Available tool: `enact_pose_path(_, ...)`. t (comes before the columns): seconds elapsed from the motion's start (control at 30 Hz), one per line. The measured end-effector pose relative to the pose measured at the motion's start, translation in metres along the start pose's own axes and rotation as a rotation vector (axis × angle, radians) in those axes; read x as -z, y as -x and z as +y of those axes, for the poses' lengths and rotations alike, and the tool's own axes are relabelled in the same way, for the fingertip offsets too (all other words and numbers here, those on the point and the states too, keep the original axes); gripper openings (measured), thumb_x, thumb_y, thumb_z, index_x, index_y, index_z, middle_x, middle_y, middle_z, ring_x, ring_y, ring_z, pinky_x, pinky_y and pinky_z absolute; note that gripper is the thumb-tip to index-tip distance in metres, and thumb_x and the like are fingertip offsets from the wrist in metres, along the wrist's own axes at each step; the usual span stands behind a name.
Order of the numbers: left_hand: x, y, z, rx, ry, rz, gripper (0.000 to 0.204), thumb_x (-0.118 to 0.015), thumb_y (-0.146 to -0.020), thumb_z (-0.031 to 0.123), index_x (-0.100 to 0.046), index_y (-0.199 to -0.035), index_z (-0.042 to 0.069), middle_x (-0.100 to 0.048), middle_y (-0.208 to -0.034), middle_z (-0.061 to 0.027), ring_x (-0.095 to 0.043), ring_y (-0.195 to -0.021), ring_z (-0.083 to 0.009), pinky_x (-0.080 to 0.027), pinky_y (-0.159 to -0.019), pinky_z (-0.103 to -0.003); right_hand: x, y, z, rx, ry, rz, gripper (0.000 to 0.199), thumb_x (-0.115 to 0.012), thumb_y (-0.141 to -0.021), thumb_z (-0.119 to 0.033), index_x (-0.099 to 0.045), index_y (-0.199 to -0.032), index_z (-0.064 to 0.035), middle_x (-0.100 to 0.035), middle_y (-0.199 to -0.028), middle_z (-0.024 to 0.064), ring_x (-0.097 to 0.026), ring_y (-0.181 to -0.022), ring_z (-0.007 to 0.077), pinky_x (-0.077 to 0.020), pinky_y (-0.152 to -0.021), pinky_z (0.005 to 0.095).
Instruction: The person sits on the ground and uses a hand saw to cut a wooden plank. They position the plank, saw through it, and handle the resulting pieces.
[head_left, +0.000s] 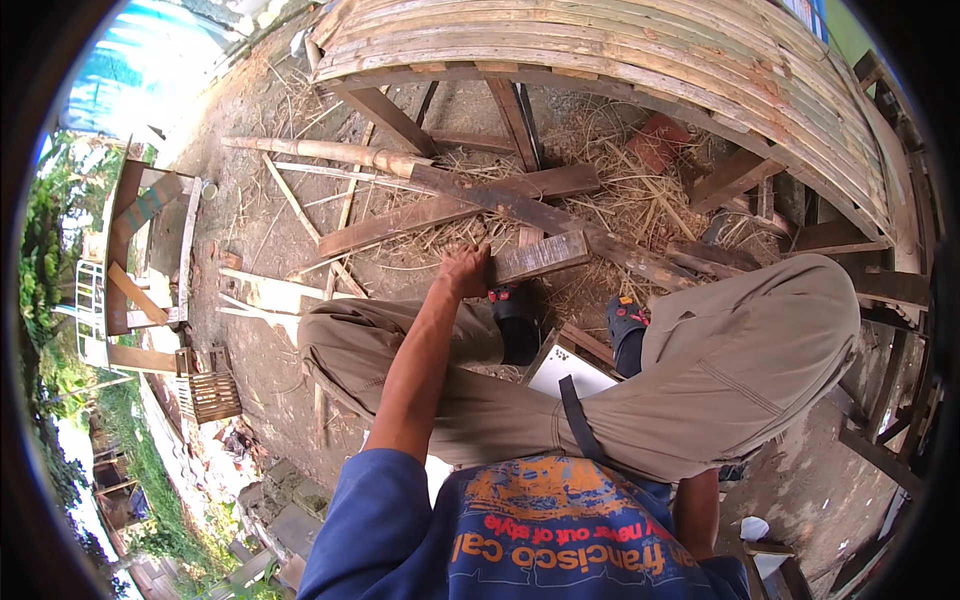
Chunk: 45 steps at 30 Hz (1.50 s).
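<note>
My left hand (pixel 466 270) is closed round the left end of a short wooden block (pixel 541 257), which is held above the ground between my knees. The block has a pale, worn top face. Just past it, long brown planks (pixel 400 222) lie crossed on the ground, with a bamboo pole (pixel 310 150) beside them. Of my right arm only a piece (pixel 697 510) shows by my right hip; the hand is hidden. Between my feet, under the block, sits a low wooden piece with a white top (pixel 566 373).
A bamboo-slat bench (pixel 600 35) curves across the far side on wooden legs. Straw and a reddish block (pixel 659 138) lie beneath it. Timber pieces (pixel 890 455) crowd the right. At the left stand a wooden frame (pixel 120 240) and a slatted crate (pixel 213 396).
</note>
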<state>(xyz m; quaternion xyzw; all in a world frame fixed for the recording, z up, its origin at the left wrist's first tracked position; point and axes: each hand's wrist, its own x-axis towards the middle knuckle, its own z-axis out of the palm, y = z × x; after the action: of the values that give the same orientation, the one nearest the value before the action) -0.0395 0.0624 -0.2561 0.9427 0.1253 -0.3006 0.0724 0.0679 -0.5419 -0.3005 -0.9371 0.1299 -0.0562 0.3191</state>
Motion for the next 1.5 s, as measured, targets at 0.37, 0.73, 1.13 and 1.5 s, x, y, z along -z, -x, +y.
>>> enact_pose_path(0.37, -0.012, 0.001, 0.014, -0.022, -0.067, -0.008, 0.086, -0.080, -0.073, 0.057, -0.043, -0.134, 0.008, -0.059, -0.131, -0.0127, -0.053, -0.130, -0.0282, -0.042, -0.103, -0.064, -0.012, 0.011, -0.032, 0.196, 0.075, -0.071, 0.057, -0.080, -0.083, -0.032, -0.053, -0.123, -0.0017, -0.061, -0.113, 0.0133, -0.061, -0.102, 0.0285, -0.0491, -0.088, 0.0424)
enact_pose_path(0.73, -0.034, 0.008, 0.023, 0.141, -0.022, 0.072, 0.098, -0.084, -0.068, 0.061, -0.039, -0.138, 0.010, -0.053, -0.137, -0.0110, -0.049, -0.134, -0.0269, -0.039, -0.105, -0.065, -0.106, 0.004, -0.129, 0.872, 0.205, -0.334, 0.065, -0.082, -0.081, -0.036, -0.050, -0.126, -0.0021, -0.060, -0.118, 0.0157, -0.061, -0.107, 0.0322, -0.0489, -0.092, 0.0454)
enact_pose_path(1.13, -0.025, -0.025, 0.020, 0.229, 0.072, 0.177, 0.073, -0.075, -0.080, 0.031, -0.041, -0.141, 0.009, -0.051, -0.137, -0.0121, -0.047, -0.134, -0.0299, -0.039, -0.102, -0.066, -0.179, -0.068, -0.165, 0.753, 0.598, -0.850, 0.081, -0.085, -0.076, -0.037, -0.043, -0.136, -0.0023, -0.054, -0.127, 0.0225, -0.053, -0.122, 0.0426, -0.0425, -0.102, 0.0517)
enact_pose_path(1.5, -0.022, -0.046, 0.004, 0.307, 0.109, 0.292, 0.076, -0.080, -0.070, 0.027, -0.045, -0.135, 0.011, -0.053, -0.133, -0.0107, -0.049, -0.131, -0.0278, -0.037, -0.106, -0.065, -0.115, -0.104, -0.231, 0.736, 0.454, -0.795, 0.076, -0.084, -0.077, -0.036, -0.045, -0.131, -0.0021, -0.055, -0.126, 0.0250, -0.053, -0.125, 0.0426, -0.0440, -0.102, 0.0523)
